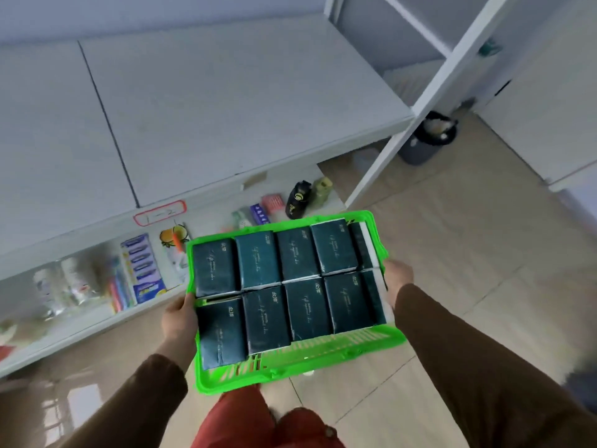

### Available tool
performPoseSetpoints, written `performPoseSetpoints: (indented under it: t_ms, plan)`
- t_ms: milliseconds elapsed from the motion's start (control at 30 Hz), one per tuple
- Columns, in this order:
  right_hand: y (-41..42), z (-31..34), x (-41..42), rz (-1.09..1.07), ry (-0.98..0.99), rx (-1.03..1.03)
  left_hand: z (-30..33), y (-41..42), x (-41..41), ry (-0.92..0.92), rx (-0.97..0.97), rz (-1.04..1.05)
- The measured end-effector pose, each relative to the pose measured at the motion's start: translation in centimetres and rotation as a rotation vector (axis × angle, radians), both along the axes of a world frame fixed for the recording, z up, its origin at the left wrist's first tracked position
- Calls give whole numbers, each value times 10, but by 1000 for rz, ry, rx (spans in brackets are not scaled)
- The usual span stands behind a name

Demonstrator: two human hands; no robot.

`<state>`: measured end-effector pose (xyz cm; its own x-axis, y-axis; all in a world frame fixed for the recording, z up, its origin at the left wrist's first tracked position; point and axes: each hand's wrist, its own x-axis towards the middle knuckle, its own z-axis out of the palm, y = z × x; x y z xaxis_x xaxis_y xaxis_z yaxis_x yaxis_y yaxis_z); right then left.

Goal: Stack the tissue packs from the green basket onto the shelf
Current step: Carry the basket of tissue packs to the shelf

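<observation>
Both hands grip the green basket [323,350] of dark tissue packs [300,286]: left hand [179,318] at 9 o'clock, right hand [399,279] at 3, fingers curled on its rim; shelf [226,108] at 12.

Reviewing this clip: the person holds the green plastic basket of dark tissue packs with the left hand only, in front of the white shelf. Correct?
Not quite. The head view shows both hands on the green plastic basket: the left hand grips its left edge and the right hand its right edge. The dark teal tissue packs and white shelf are as stated.
</observation>
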<state>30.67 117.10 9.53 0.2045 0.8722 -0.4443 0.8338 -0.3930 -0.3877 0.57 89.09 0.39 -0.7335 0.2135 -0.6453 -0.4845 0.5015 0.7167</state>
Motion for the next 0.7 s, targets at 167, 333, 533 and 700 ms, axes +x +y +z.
performPoseSetpoints:
  t_ms: [167, 333, 533, 700]
  plan:
    - [78, -18, 42, -245, 268, -76, -14, 94, 31, -23, -11, -97]
    - [163, -34, 82, -297, 319, -52, -28, 176, 75, -47, -7, -98]
    - [283, -74, 115, -254, 345, -112, -57, 256, 134, -48, -79, -19]
    - [362, -114, 126, -120, 312, -196, -85, 303, 168, -59, -124, 67]
